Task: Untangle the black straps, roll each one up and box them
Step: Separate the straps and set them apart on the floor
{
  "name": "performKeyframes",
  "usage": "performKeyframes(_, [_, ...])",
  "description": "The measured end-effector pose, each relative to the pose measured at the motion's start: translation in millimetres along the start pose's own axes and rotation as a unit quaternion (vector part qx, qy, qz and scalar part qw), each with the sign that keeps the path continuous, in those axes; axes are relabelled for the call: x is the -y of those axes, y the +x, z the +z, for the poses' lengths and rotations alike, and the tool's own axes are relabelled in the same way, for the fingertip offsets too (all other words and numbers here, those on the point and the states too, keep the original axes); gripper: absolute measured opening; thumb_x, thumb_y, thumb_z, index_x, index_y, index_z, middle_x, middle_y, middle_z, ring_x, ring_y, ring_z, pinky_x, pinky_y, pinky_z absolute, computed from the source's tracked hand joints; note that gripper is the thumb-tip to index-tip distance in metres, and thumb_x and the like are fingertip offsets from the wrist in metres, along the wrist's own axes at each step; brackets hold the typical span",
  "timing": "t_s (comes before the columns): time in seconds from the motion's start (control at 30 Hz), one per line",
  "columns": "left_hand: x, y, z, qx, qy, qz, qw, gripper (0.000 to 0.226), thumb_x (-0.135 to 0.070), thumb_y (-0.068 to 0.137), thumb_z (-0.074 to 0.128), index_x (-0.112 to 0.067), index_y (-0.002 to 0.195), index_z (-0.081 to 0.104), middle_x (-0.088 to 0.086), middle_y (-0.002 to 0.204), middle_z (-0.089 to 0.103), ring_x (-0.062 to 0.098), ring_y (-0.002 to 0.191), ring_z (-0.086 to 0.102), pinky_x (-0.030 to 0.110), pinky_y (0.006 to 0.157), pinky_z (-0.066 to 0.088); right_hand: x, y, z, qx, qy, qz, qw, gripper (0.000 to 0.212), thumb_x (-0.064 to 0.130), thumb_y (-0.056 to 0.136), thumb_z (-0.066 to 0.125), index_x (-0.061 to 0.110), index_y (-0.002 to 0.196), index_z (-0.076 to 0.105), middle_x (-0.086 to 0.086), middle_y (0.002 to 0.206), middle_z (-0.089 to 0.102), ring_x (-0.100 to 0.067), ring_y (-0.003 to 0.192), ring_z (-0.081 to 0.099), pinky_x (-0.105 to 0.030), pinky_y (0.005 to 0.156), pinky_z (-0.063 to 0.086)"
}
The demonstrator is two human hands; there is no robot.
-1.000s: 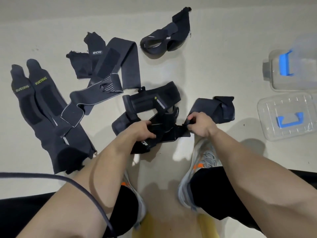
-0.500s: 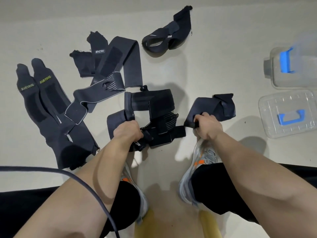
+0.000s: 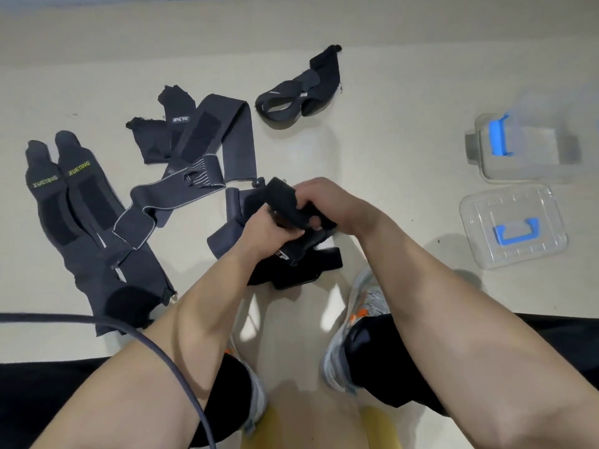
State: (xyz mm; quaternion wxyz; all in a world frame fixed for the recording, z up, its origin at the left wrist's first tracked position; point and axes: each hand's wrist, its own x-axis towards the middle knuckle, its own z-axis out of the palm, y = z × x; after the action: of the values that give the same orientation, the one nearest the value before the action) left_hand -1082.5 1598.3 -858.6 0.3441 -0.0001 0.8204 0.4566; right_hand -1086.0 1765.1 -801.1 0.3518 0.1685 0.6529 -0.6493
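Head view: untangling seems to be the step in hand. The left hand (image 3: pixel 269 228) and right hand (image 3: pixel 329 200) both clench one black strap (image 3: pixel 283 197) over the knotted bundle (image 3: pixel 304 268) on the floor (image 3: pixel 405 92). Next, its end probably needs pulling free. The webbing looks soft, matte and fuzzy. The clear plastic box (image 3: pixel 531 150) sits well apart.

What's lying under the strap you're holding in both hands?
Under the held strap the rest of the black tangle lies on the floor, white lettering showing. The left hand and right hand cover where the two join.
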Motion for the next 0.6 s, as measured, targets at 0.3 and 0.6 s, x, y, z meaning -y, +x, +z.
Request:
performKeyframes(0.3, [-24.9, -12.9, -27.0, 0.163, -0.165, -0.032, 0.972, 0.021, -0.011, 0.093, 0.072, -0.007, 0.113, 0.074, 0.012, 0.101, 0.076, 0.018, 0.09, 0.072, 0.024, 0.084, 0.056, 20.3, -3.7, -57.6, -0.103, 0.244, -0.076, 0.961, 0.034, 0.017, 0.082, 0.07, 0.002, 0.112, 0.063, -0.017, 0.104, 0.061, -0.028, 0.096, 0.059, -0.035, 0.083, 0.049])
performKeyframes(0.6, [-20.0, -20.9, -10.7, 0.212, -0.046, -0.054, 0.975, 0.024, -0.01, 0.091, 0.073, -0.02, 0.112, 0.067, 0.002, 0.072, 0.072, 0.009, 0.066, 0.066, 0.016, 0.064, 0.049, 44.9, -11.3, -58.0, -0.105, 0.499, -0.067, 0.858, 0.028, 0.013, 0.103, 0.054, 0.0, 0.125, 0.063, -0.019, 0.114, 0.073, -0.032, 0.102, 0.073, -0.046, 0.092, 0.059])
